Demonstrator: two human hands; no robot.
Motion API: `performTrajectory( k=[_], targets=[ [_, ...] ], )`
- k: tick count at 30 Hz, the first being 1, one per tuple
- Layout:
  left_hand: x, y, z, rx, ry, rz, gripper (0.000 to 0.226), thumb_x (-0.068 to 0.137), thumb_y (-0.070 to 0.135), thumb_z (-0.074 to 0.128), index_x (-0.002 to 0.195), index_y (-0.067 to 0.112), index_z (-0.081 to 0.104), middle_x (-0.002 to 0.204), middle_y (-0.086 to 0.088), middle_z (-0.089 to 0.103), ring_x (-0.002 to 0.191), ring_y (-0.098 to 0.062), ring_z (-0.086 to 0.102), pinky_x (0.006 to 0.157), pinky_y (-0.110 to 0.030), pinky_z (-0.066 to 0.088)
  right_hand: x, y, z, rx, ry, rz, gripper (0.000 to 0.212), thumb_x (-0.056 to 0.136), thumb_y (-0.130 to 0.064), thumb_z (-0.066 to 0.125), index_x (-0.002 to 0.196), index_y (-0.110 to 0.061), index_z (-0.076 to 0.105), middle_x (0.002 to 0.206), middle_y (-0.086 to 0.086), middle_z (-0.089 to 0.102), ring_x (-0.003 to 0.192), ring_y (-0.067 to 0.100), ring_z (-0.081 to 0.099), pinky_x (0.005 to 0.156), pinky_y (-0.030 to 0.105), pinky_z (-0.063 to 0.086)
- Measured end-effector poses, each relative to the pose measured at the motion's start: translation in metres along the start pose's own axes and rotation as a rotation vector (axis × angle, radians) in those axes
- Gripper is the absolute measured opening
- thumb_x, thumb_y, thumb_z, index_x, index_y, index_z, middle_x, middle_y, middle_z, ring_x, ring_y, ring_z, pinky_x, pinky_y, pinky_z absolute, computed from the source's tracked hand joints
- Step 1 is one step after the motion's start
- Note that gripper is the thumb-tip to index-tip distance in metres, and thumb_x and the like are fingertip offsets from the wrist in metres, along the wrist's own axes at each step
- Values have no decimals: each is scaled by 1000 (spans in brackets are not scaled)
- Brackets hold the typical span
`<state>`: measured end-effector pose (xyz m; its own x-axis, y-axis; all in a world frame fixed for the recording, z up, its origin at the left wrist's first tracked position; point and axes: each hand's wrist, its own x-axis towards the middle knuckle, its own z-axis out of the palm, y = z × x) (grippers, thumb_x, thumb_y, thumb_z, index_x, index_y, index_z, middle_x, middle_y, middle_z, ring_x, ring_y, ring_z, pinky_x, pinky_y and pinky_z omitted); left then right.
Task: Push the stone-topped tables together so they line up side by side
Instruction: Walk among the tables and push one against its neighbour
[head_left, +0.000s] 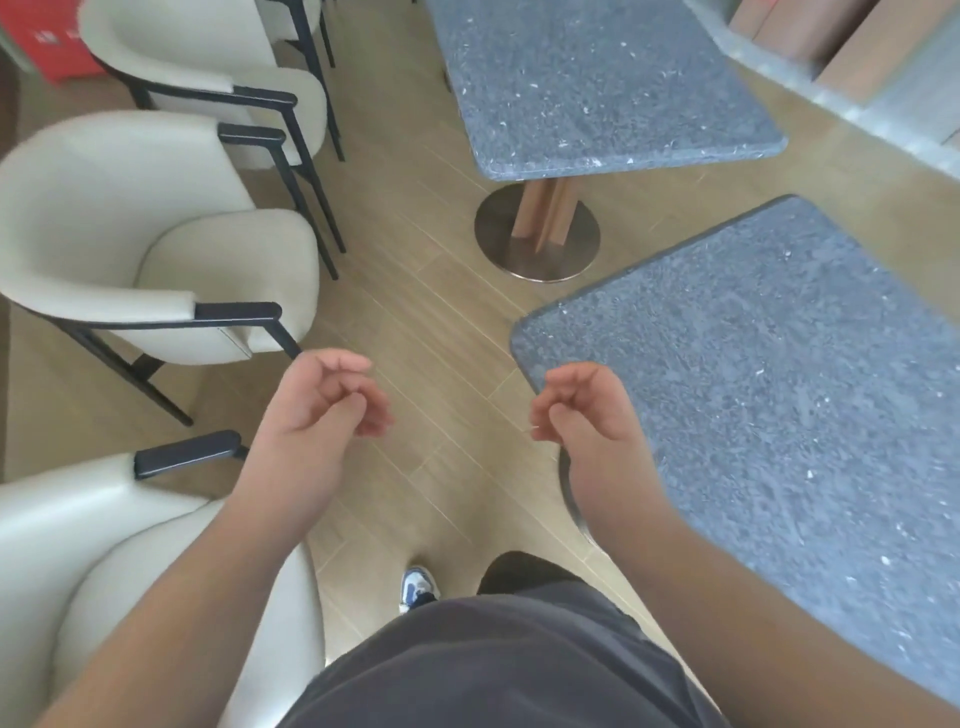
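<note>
A: Both hands, left hand (324, 400) and right hand (582, 402), hang loosely curled, holding nothing, beside the near tabletop (779, 374).

B: The far tabletop (592, 83) sits skewed, well apart. A one-corner shove could swing it further out of line.

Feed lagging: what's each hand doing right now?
Left hand: loosely curled, holding nothing.
Right hand: loosely curled, empty, over the near stone-topped table corner.
</note>
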<state>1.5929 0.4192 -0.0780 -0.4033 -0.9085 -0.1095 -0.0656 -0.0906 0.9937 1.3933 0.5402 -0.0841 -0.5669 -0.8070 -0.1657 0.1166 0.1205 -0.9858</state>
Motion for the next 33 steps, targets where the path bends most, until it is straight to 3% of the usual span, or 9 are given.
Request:
performTrajectory(
  k=[13, 18, 25, 33],
  targets=[
    [198, 18, -6, 42, -125, 52, 39, 98, -13, 39, 108, 18, 60, 84, 0, 71, 79, -22, 69, 74, -25, 58, 162, -19, 45, 61, 152, -23, 30, 83, -5, 43, 104, -19, 59, 85, -7, 65, 83, 11, 63, 79, 22, 54],
    [294, 32, 11, 73, -164, 27, 39, 98, -15, 38, 107, 16, 60, 80, 1, 70, 75, -22, 69, 73, -26, 58, 265, -25, 53, 85, 172, -17, 37, 93, 15, 38, 104, -14, 57, 81, -12, 64, 80, 10, 60, 78, 27, 52],
    [413, 55, 32, 5, -220, 21, 29, 92, -3, 45, 109, 11, 63, 85, -4, 71, 78, -22, 70, 71, -28, 59, 372, -53, 60, 108, 231, -47, 33, 91, 12, 39, 108, -11, 57, 84, -8, 62, 79, 11, 60, 81, 30, 54],
    [547, 46, 93, -9, -509, -44, 31, 88, 1, 45, 106, 18, 63, 85, -2, 70, 78, -21, 70, 72, -31, 60, 433, -53, 34, 90, 513, -16, 37, 91, 14, 37, 105, -13, 57, 84, -11, 63, 79, 8, 61, 76, 23, 54]
  ],
)
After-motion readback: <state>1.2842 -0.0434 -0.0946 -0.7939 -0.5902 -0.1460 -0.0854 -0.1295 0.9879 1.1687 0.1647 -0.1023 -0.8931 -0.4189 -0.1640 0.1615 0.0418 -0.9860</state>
